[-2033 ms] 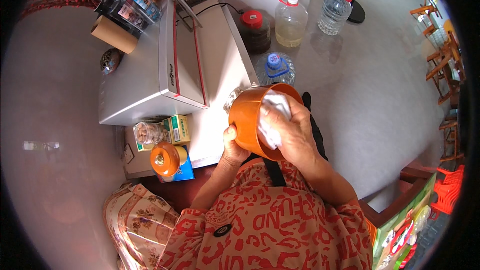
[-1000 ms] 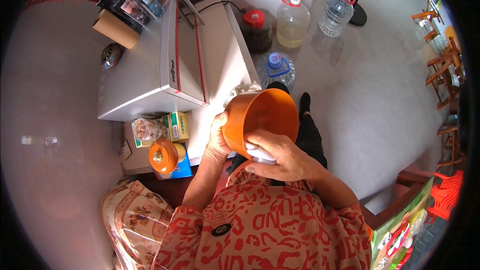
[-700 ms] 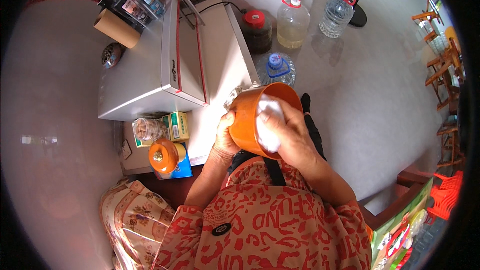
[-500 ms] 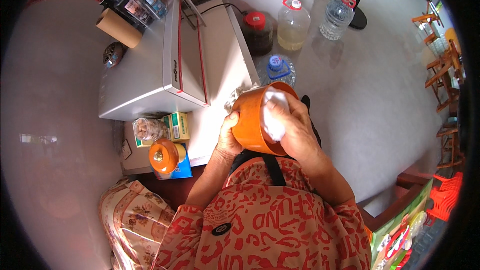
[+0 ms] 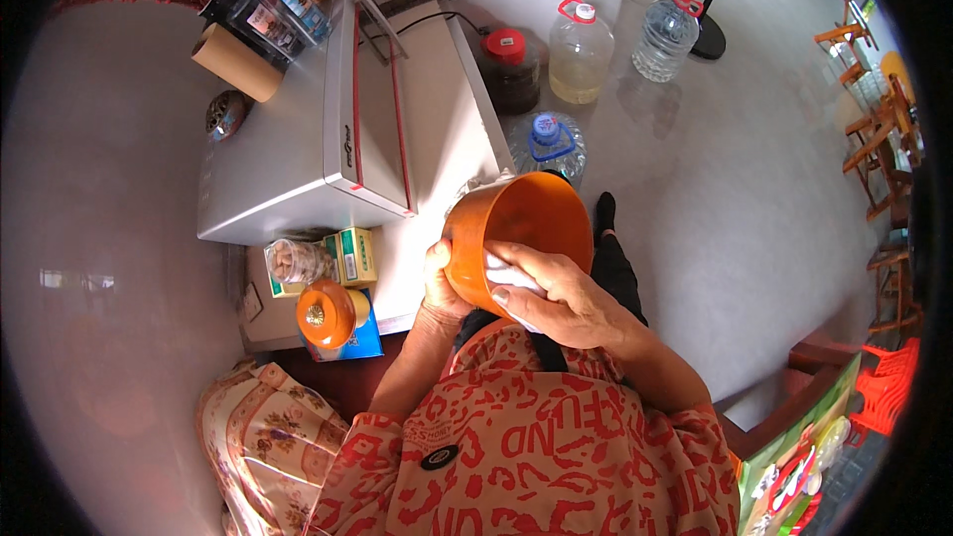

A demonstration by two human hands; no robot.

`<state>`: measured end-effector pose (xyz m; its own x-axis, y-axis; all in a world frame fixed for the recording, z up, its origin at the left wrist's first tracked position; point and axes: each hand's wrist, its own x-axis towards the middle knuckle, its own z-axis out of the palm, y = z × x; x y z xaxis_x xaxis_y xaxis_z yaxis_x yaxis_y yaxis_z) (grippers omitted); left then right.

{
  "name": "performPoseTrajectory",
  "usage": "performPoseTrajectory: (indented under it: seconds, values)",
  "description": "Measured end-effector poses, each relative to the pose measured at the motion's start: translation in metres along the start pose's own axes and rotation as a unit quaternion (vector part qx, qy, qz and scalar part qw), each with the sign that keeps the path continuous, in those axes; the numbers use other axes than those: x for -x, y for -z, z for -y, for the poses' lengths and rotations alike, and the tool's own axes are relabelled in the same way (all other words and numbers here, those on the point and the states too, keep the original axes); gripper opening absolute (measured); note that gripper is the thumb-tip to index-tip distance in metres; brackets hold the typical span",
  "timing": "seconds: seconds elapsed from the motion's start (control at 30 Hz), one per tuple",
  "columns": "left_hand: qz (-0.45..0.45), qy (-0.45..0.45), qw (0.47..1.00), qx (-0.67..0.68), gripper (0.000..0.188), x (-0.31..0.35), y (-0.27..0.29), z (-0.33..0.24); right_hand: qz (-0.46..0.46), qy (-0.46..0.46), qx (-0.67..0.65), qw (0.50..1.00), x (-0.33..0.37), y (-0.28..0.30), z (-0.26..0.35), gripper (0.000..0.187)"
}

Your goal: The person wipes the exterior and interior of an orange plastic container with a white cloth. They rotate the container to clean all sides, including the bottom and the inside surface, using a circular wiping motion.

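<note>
An orange round container (image 5: 544, 213), its open mouth tilted up and to the right, is held in front of my body. My left hand (image 5: 443, 283) grips it from the left side, thumb and fingers closed on the outer wall. Gripped in my right hand (image 5: 571, 300) is a crumpled white cloth (image 5: 511, 276), pressed on the near rim and wall of the container. Part of the cloth is hidden under my fingers. An orange lid-like piece with a gold knob (image 5: 320, 314) rests on a blue box (image 5: 364, 340) at the left.
A silver cabinet-like appliance (image 5: 288, 159) stands on the white table (image 5: 437, 89), with bottles and a cardboard tube (image 5: 236, 62) on top. A clear jar (image 5: 298, 260) sits near yellow-green boxes (image 5: 355, 253). Several large plastic jugs (image 5: 581, 55) stand on the floor beyond.
My right hand has drawn the cloth from inside the container to its near rim. The container has tipped, so more of its orange inside shows, and has shifted slightly left.
</note>
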<state>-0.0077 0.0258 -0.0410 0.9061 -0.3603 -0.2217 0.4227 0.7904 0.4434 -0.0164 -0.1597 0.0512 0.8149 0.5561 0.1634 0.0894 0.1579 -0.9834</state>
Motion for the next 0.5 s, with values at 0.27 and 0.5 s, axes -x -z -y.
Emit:
performPoseTrajectory:
  seconds: [0.27, 0.5]
  values:
    - [0.005, -0.017, 0.998, -0.066, 0.081, 0.0, -0.015, 0.008, -0.155, -0.026, -0.147, 0.977, -0.013, -0.005, -0.002, 0.039]
    - [0.02, -0.047, 0.994, -0.096, 0.087, -0.004, -0.035, 0.011, -0.191, -0.057, -0.284, 0.938, -0.013, 0.006, -0.016, 0.035]
